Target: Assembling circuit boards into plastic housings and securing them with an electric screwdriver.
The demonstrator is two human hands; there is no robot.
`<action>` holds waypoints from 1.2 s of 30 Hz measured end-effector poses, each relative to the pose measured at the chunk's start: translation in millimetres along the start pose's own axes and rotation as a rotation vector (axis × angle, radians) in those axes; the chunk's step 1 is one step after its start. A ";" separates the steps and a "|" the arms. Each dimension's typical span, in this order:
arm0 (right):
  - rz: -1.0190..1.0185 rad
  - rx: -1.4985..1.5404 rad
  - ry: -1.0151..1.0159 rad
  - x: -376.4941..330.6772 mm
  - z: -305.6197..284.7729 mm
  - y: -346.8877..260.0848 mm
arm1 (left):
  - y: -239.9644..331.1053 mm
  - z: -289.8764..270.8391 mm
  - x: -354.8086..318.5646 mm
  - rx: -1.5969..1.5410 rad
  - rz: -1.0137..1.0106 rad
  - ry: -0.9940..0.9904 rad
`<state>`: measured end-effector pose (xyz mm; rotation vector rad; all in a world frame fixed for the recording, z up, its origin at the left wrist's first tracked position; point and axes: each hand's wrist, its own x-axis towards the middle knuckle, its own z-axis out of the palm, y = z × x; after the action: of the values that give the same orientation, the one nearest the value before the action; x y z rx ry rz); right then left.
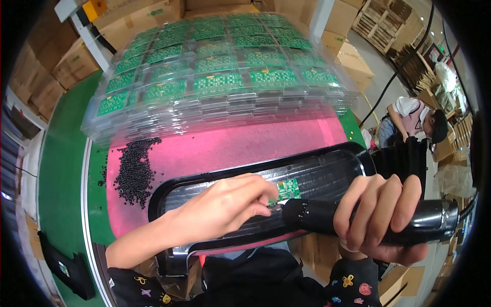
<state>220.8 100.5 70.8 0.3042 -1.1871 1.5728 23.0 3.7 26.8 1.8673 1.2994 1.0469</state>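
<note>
My right hand (377, 215) is wrapped round a black electric screwdriver (432, 221), held almost level with its tip pointing left. My left hand (230, 204) is closed in a pinch right at that tip; whatever lies between its fingertips is too small and covered to name. Under both hands rests a long black plastic housing (327, 171), its hollow side up. Inside it, just beyond the screwdriver's tip, a small green circuit board (289, 189) shows, partly hidden by my left fingers.
A pile of small black screws (135, 171) lies on the pink mat (245, 148) to the left. Stacked clear trays (225, 107) of green circuit boards stand at the back. A person (411, 120) sits at the far right. Cardboard boxes (76, 64) surround the green bench.
</note>
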 end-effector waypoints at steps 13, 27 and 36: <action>0.290 -0.292 -0.019 4.5 -62.4 30.1 | -12.4 3.3 -11.4 0.549 -0.069 -0.207; 0.453 -0.149 -0.040 15.9 -51.1 42.2 | -15.3 1.5 -16.6 0.642 -0.127 -0.218; 0.410 -0.225 -0.007 9.3 -51.7 42.9 | -19.1 3.5 -16.3 0.626 -0.095 -0.181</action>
<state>200.2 151.2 30.8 -0.0888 -1.4834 1.7619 14.2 -5.9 5.0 2.2479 1.7142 0.4237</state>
